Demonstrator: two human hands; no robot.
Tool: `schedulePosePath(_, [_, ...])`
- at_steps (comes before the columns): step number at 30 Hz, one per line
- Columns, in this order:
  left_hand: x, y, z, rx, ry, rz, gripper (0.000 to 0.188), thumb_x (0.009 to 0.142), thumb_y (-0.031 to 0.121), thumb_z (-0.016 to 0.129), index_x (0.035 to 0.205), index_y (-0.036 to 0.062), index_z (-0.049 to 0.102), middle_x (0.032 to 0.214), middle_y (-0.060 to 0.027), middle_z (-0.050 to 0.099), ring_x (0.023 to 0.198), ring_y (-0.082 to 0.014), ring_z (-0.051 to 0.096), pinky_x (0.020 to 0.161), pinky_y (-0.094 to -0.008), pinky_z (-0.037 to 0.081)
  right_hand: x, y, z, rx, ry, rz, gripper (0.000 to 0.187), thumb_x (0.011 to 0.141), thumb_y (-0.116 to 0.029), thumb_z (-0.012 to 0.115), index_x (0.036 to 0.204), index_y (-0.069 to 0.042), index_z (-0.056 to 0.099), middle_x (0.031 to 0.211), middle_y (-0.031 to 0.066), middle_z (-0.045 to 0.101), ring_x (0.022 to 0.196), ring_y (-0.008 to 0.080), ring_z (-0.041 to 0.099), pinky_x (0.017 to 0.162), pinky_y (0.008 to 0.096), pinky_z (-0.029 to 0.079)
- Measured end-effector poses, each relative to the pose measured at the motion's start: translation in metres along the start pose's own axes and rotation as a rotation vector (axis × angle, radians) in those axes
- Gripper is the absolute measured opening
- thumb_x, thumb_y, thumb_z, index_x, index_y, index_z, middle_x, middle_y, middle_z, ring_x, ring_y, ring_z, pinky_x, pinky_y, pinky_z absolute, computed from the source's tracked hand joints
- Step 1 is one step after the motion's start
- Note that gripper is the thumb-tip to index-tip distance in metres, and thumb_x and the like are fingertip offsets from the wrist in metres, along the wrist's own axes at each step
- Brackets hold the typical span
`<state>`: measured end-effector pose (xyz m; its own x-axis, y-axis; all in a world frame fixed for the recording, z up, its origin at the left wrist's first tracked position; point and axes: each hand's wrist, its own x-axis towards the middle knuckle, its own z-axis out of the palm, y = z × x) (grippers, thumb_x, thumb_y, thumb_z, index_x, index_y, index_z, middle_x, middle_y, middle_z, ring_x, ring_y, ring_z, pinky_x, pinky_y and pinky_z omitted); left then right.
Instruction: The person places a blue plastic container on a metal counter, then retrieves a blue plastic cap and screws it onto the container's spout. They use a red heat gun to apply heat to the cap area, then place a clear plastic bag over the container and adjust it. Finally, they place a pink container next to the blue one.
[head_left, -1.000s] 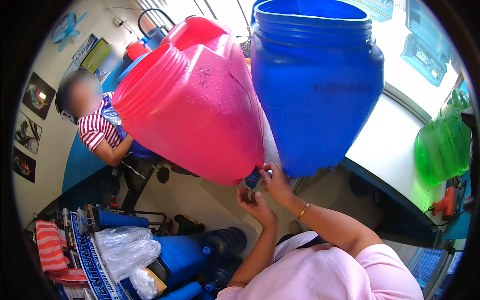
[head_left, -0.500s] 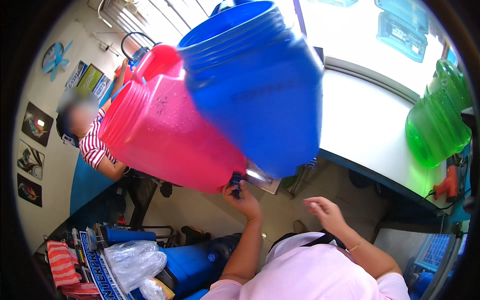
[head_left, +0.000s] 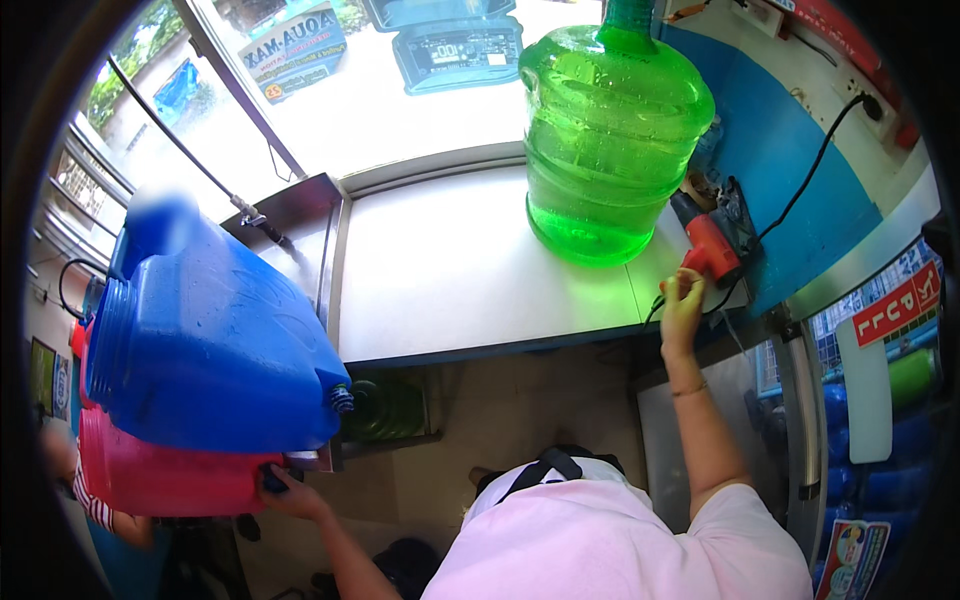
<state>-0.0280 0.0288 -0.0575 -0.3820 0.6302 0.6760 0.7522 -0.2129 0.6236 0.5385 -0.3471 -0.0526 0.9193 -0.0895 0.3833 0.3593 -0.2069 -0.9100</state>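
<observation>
My left hand point(head_left: 298, 497) is closed around the black spigot point(head_left: 274, 478) at the base of a pink water container point(head_left: 170, 480), which lies on its side at the left. Right above the pink one lies a blue water container point(head_left: 215, 350), also on its side, with a dark striped spigot point(head_left: 341, 398). Over by the wall, the fingers of my right hand point(head_left: 683, 305) are closed on the handle of a red heat gun point(head_left: 711, 247) with a black nozzle. Its cord trails near the counter edge.
A large green water bottle point(head_left: 615, 140) stands on the white counter point(head_left: 440, 270), close to the heat gun. A metal sink point(head_left: 310, 235) adjoins the counter. A black plug point(head_left: 872, 106) sits in the wall outlet. Part of another person in a striped sleeve point(head_left: 92, 505) shows at far left.
My view has swung right, so both containers now appear farther left. My right hand has gone from empty, held before my chest, to the heat gun's handle. My left stays at the pink container's spigot.
</observation>
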Motion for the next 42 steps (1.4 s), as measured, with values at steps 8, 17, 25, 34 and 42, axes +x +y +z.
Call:
schedulePosePath(8, [0.015,-0.012,-0.023,0.022,-0.204,-0.016,0.042,0.091,0.029,0.066,0.113,-0.0066,0.06,0.112,-0.0209,0.063,0.099,-0.0314,0.06,0.09,-0.0401,0.045,0.105,0.148,-0.023,0.858,-0.635,0.612,0.042,0.097,-0.038,0.055,0.063,-0.018,0.038,0.046,-0.0006,0.031,0.034,0.0168,0.028,0.041,0.0352,0.031])
schedulePosePath(17, [0.021,-0.009,-0.048,-0.327,-0.23,-0.229,0.039,0.094,0.03,0.061,0.114,-0.0049,0.061,0.104,-0.0136,0.067,0.093,-0.0199,0.062,0.084,-0.0326,0.047,0.107,0.151,-0.051,0.484,-0.36,0.826,0.039,0.084,-0.023,0.074,0.115,-0.006,0.057,0.103,0.0048,0.061,0.086,0.0161,0.062,0.077,0.0294,0.054])
schedulePosePath(25, [0.029,0.001,-0.042,-0.306,-0.352,-0.241,0.032,0.087,0.019,0.072,0.107,-0.0047,0.065,0.099,-0.0105,0.068,0.091,-0.0162,0.063,0.081,-0.0291,0.049,-0.104,0.023,-0.117,0.287,-0.267,0.416,0.034,0.095,-0.019,0.059,0.124,-0.003,0.054,0.102,0.0032,0.061,0.081,0.0092,0.054,0.074,0.023,0.046])
schedulePosePath(34, [0.034,-0.028,-0.029,-0.301,-0.337,-0.21,0.026,0.087,0.016,0.071,0.102,-0.0048,0.066,0.098,-0.0105,0.069,0.087,-0.015,0.064,0.082,-0.0292,0.049,-0.189,-0.02,-0.147,0.111,-1.172,0.776,0.035,0.095,-0.025,0.059,0.125,-0.007,0.056,0.105,0.0027,0.06,0.084,0.0099,0.056,0.075,0.0268,0.048])
schedulePosePath(42, [0.04,-0.01,-0.034,-0.241,-0.396,-0.246,0.027,0.087,0.017,0.071,0.101,-0.0057,0.067,0.098,-0.0112,0.07,0.089,-0.0153,0.064,0.085,-0.0299,0.049,-0.25,-0.107,0.029,0.471,-1.516,-0.354,0.034,0.081,-0.013,0.074,0.112,-0.007,0.064,0.103,0.006,0.065,0.096,0.021,0.061,0.085,0.0348,0.05])
